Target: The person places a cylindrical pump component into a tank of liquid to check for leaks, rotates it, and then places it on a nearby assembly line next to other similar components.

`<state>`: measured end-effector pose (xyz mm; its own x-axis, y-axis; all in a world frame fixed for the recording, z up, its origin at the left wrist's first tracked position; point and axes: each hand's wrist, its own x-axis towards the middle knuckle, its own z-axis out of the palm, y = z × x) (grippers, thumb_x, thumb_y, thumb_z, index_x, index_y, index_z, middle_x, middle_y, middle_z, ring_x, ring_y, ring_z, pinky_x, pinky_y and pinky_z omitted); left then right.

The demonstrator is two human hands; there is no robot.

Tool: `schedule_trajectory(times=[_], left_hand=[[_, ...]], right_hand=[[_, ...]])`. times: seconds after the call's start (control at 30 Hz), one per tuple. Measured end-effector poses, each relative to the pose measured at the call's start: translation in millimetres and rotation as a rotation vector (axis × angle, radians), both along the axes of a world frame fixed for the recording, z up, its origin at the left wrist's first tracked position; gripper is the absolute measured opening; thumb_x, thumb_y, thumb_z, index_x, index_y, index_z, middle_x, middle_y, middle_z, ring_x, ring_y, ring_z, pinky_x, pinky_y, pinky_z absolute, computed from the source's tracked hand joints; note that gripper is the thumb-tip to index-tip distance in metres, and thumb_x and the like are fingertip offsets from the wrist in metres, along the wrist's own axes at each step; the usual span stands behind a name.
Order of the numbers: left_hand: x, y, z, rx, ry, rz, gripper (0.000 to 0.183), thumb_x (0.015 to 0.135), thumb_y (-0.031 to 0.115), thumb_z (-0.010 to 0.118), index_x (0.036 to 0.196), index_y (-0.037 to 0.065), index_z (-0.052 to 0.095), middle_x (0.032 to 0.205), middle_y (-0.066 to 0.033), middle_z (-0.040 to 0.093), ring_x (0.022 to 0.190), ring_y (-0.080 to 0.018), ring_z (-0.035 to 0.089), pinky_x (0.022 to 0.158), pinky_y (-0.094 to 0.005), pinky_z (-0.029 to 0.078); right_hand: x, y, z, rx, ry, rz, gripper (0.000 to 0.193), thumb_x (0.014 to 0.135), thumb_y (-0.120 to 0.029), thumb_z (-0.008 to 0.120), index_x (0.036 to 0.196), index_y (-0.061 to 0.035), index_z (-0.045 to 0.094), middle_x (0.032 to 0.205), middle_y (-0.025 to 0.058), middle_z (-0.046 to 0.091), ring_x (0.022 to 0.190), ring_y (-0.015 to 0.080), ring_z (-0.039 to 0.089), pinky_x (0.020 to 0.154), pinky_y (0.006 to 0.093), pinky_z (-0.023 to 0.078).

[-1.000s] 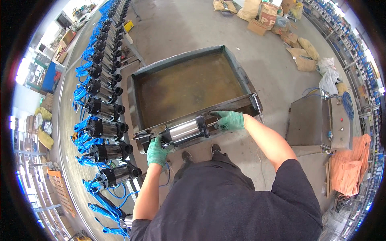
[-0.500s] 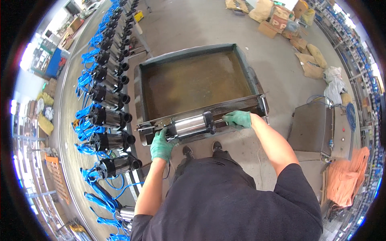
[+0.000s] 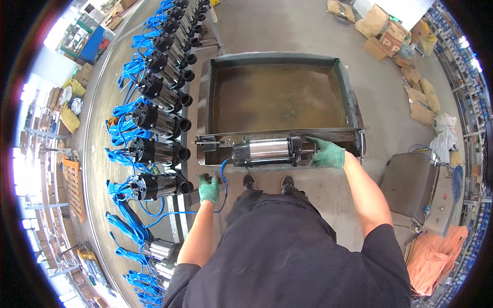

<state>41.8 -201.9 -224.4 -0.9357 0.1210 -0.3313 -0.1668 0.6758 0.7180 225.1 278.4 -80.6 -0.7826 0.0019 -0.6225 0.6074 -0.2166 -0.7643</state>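
A steel-and-black submersible pump [image 3: 269, 151] lies level across the near ledge of a water-filled metal tank [image 3: 206, 102]. My right hand [image 3: 329, 154], in a green glove, is at the pump's right end, its fingers curled round a short metal fitting there. My left hand [image 3: 208, 191], also gloved in green, is off the pump, lower and to the left. Its fingers are closed about something dark that I cannot make out. A blue cable [image 3: 225, 177] loops from the pump's left end, past my left hand, to the bench.
On the left, a long bench [image 3: 102, 154] bears a row of similar pumps [image 3: 159, 151] with coiled blue cables [image 3: 123, 133]. To the right stand a dark metal box [image 3: 408, 177] and an orange sheet [image 3: 436, 256]. Sacks and cardboard [image 3: 393, 38] lie at the far right.
My left hand has let go of the pump's left end and moved down and left. My right hand stays at the right end. The whole view has shifted, so the tank appears straighter.
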Motion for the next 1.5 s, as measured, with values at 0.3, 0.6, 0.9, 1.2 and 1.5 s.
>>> schedule_trajectory(times=[0.3, 0.6, 0.9, 1.2, 1.5], left_hand=[[-15, -17, -73, 0.306, -0.520, -0.244, 0.044, 0.105, 0.042, 0.063, 0.135, 0.010, 0.063, 0.116, -0.0020, 0.070, 0.100, -0.0163, 0.066, 0.082, -0.0355, 0.055], [-17, -1, -8, 0.514, -0.503, 0.011, 0.028, 0.107, 0.038, 0.060, 0.111, 0.012, 0.068, 0.082, 0.0044, 0.062, 0.069, -0.0085, 0.055, 0.058, -0.0285, 0.044], [-11, 82, 155, 0.422, -0.147, -0.185, 0.039, 0.106, 0.043, 0.063, 0.086, 0.010, 0.065, 0.065, 0.0086, 0.046, 0.056, -0.0031, 0.038, 0.050, -0.0237, 0.027], [32, 174, 298, 0.452, -0.281, -0.633, 0.030, 0.109, 0.029, 0.057, 0.098, 0.003, 0.065, 0.074, 0.0041, 0.053, 0.068, -0.0063, 0.044, 0.060, -0.0253, 0.037], [40, 219, 283, 0.448, -0.213, -0.769, 0.035, 0.109, 0.037, 0.057, 0.101, 0.003, 0.066, 0.077, 0.0008, 0.056, 0.070, -0.0096, 0.049, 0.065, -0.0278, 0.043]], right_hand=[[-10, 1, -6, 0.443, -0.117, 0.170, 0.040, 0.098, -0.022, 0.064, 0.136, -0.0084, 0.067, 0.093, 0.0060, 0.072, 0.068, 0.0154, 0.065, 0.060, 0.0326, 0.054], [19, 4, -58, 0.172, 0.131, -0.516, 0.015, 0.096, -0.003, 0.065, 0.109, -0.0021, 0.071, 0.087, 0.0060, 0.070, 0.071, 0.0158, 0.066, 0.065, 0.0322, 0.057], [96, 66, -88, 0.090, 0.254, -1.612, 0.013, 0.096, 0.002, 0.064, 0.103, -0.0082, 0.069, 0.089, 0.0087, 0.068, 0.063, 0.0197, 0.067, 0.060, 0.0337, 0.063], [125, 94, -105, 0.901, -0.257, -1.044, 0.030, 0.091, -0.011, 0.068, 0.121, -0.0081, 0.066, 0.103, 0.0147, 0.069, 0.088, 0.0317, 0.072, 0.079, 0.0435, 0.061], [110, 46, -56, 1.115, -0.036, -0.605, 0.032, 0.089, -0.015, 0.069, 0.120, -0.0069, 0.069, 0.112, 0.0194, 0.072, 0.105, 0.0376, 0.070, 0.095, 0.0467, 0.055]])
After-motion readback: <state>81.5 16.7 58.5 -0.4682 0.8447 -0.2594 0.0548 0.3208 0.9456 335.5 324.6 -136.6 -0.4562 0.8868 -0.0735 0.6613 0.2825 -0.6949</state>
